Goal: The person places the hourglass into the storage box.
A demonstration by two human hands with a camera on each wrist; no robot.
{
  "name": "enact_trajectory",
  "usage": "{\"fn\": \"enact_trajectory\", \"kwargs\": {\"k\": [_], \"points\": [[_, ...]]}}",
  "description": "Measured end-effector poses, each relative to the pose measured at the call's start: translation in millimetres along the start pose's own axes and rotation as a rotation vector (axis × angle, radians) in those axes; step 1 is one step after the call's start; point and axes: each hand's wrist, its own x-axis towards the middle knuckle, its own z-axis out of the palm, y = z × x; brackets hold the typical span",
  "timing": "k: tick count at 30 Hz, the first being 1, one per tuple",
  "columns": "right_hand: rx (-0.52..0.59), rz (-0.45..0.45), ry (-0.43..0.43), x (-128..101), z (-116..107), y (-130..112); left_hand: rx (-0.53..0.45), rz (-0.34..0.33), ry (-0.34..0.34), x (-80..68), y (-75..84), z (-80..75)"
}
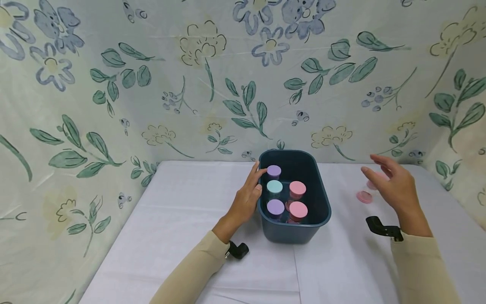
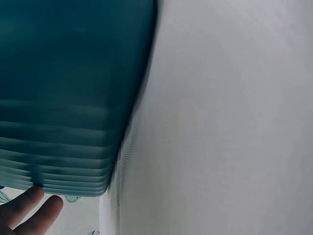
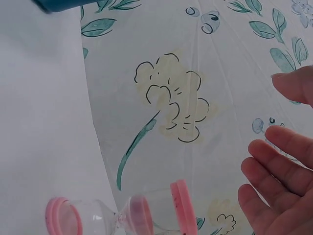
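My left hand rests with extended fingers against the left side of a dark blue bin. In the left wrist view, two fingertips lie at the bin's ribbed wall. Inside the bin stand several sand timers, with purple caps, a teal cap and pink caps. Right of the bin, my right hand hovers with parted, loosely bent fingers and holds nothing. Close by it is a pink sand timer with clear bulbs and pink sand; the hand partly covers it in the head view.
A white cloth covers the table. Behind and at both sides hangs a floral curtain, close to the table's back edge. Each wrist carries a small black camera, one at the left and one at the right.
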Motion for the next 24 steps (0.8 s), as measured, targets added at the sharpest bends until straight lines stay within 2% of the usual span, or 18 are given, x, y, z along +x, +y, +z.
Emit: {"fn": "enact_trajectory", "kwargs": {"k": [13, 24], "points": [[0.030, 0.016, 0.042, 4, -2, 21, 0.020, -0.007, -0.003, 0.6, 1.5, 0.0], [0.042, 0.069, 0.015, 11, -2, 44, 0.016, -0.037, -0.008, 1.6, 3.1, 0.4]]}}
